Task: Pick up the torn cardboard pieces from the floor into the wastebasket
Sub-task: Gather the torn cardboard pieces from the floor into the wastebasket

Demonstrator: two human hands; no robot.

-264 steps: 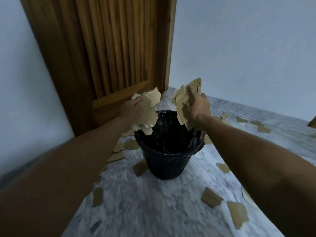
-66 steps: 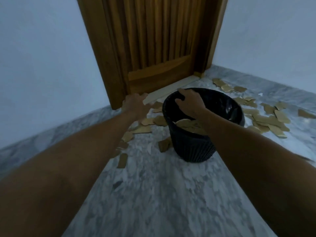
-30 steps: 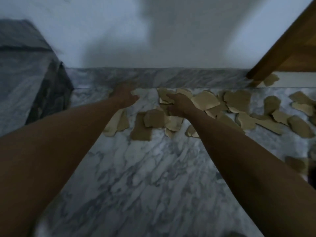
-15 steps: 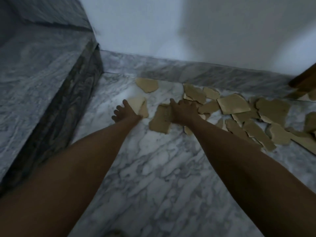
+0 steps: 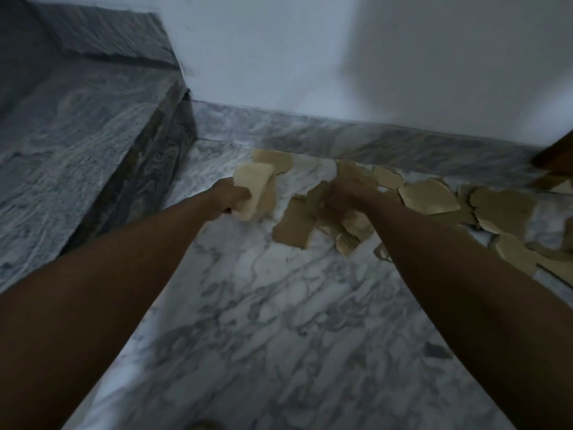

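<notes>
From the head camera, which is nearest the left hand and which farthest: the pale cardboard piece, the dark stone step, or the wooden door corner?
1. Pale cardboard piece: gripped in the left hand itself.
2. Dark stone step: just to the hand's left.
3. Wooden door corner: far right, past the right hand and the scattered pieces by the wall.

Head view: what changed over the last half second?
The left hand has closed on a pale cardboard piece and lifted it off the marble floor. The right hand, blurred, has stayed on the pile of cardboard pieces; its grip is unclear. The pieces along the wall lie as before.
</notes>
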